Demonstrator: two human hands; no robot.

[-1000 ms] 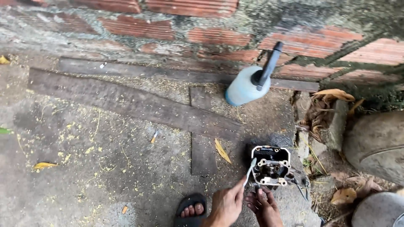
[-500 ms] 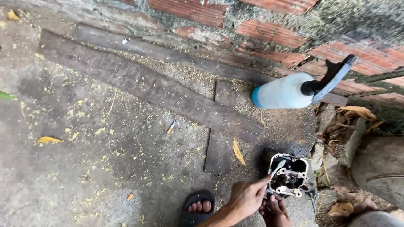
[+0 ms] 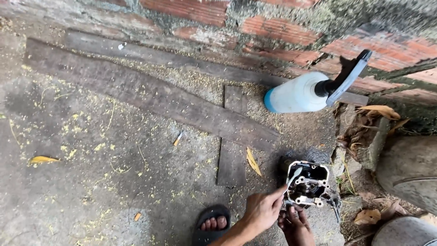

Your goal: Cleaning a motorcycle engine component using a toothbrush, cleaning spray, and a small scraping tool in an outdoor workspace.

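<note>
By the brick wall (image 3: 255, 27), left hand (image 3: 261, 212) brushes engine part (image 3: 309, 184).

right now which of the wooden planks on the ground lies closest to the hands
The short plank, lying crosswise under the long diagonal plank. Its near end stops just left of the hands; the other two run along the brick wall.

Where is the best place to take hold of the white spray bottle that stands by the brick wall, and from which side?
Probably the dark neck just under the blue trigger handle of the spray bottle. It is the narrow part. Come from the ground side, since the brick wall stands close behind it.
</note>
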